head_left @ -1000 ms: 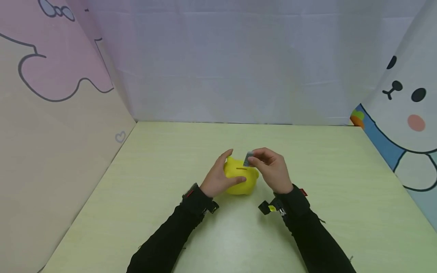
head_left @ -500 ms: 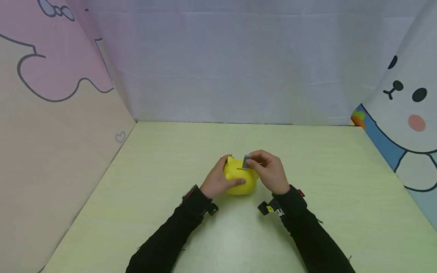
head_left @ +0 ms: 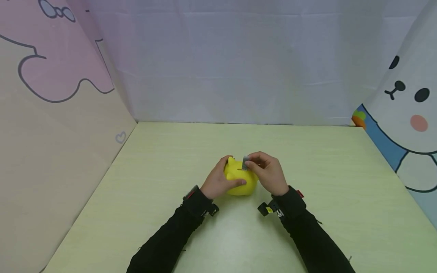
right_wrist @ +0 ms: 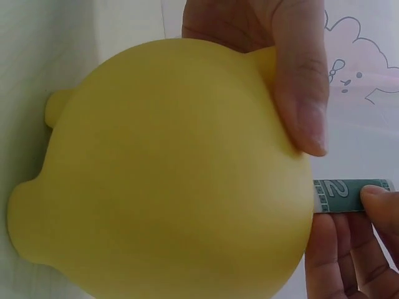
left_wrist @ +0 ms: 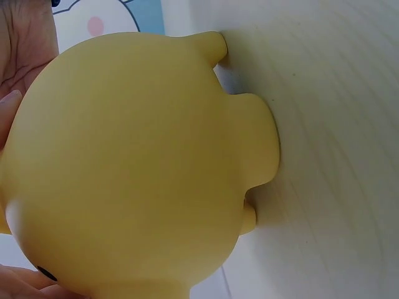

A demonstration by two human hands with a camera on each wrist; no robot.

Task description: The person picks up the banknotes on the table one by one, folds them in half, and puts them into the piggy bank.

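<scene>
A yellow piggy bank (head_left: 240,184) stands on the table, its coin slot (head_left: 240,169) facing up. My left hand (head_left: 218,180) grips it from the left side, thumb across the near face and fingers round the far side. Between thumb and fingers, my right hand (head_left: 269,170) pinches a small folded banknote (head_left: 245,163), held upright with its lower end right at the slot. A figure 2 shows on the green note (right_wrist: 343,195) in the right wrist view, where its end meets the top of the bank. Rounded feet (left_wrist: 259,140) under the bank appear in the left wrist view.
The pale wooden table (head_left: 170,151) extends around the bank. Behind it hangs a white cloth (head_left: 218,64). Printed cartoon panels flank it, a pink figure (head_left: 68,64) on the left and a white animal (head_left: 406,113) on the right.
The right hand has moved slightly left and down, bringing the banknote down to the slot. The left fingers have lowered onto the bank's far side, and the bank stays in place.
</scene>
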